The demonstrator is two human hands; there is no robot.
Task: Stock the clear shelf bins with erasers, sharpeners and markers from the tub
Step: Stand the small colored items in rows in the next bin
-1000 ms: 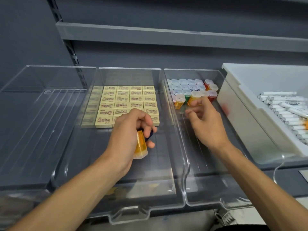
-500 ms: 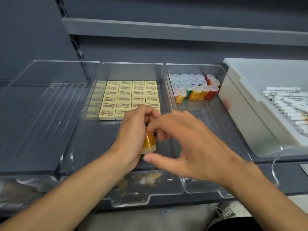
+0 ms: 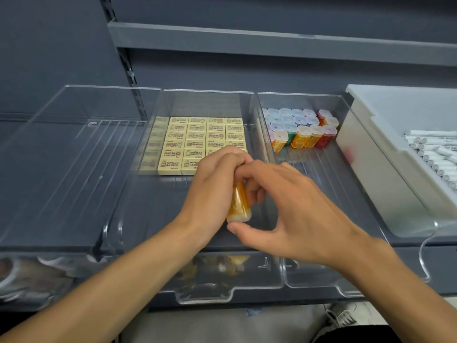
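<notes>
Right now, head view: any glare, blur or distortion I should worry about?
Head view: wide-angle distortion tilts and bows the shelf edge; the left wall of the middle clear bin mirrors the erasers as a ghost column; the orange sharpener is slightly soft; lighting is even, with no hard shadows.

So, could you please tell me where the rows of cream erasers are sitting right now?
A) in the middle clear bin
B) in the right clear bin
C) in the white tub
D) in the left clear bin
A: the erasers lie in neat rows at the back of the middle bin, while the right bin beside it holds the sharpeners.
</notes>
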